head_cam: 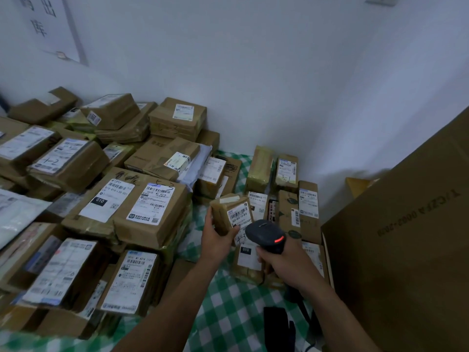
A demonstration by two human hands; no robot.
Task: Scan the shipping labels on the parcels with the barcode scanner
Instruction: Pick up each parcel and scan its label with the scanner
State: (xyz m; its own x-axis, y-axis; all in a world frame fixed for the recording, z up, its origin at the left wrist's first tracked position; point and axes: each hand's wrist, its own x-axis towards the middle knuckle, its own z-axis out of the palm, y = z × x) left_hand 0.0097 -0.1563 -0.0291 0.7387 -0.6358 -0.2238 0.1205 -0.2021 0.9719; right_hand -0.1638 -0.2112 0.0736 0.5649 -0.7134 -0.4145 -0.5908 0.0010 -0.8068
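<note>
Scanner up, small parcel up, label facing us!

The left hand point(217, 240) grips a small brown parcel point(223, 217) by its lower end, thumb and fingers wrapped round its sides, with the shipping label point(239, 215) turned our way. The right hand point(284, 265) is curled round the handle of the barcode scanner point(265, 235), whose head sits just beside the label's lower corner with a red light glowing on it (hard to say whether any beam lands on the barcode). Both hover over the green checked cloth point(228, 313), between a heap of labelled parcels point(101, 199) on the left and a tall carton point(406, 250) on the right.
</note>
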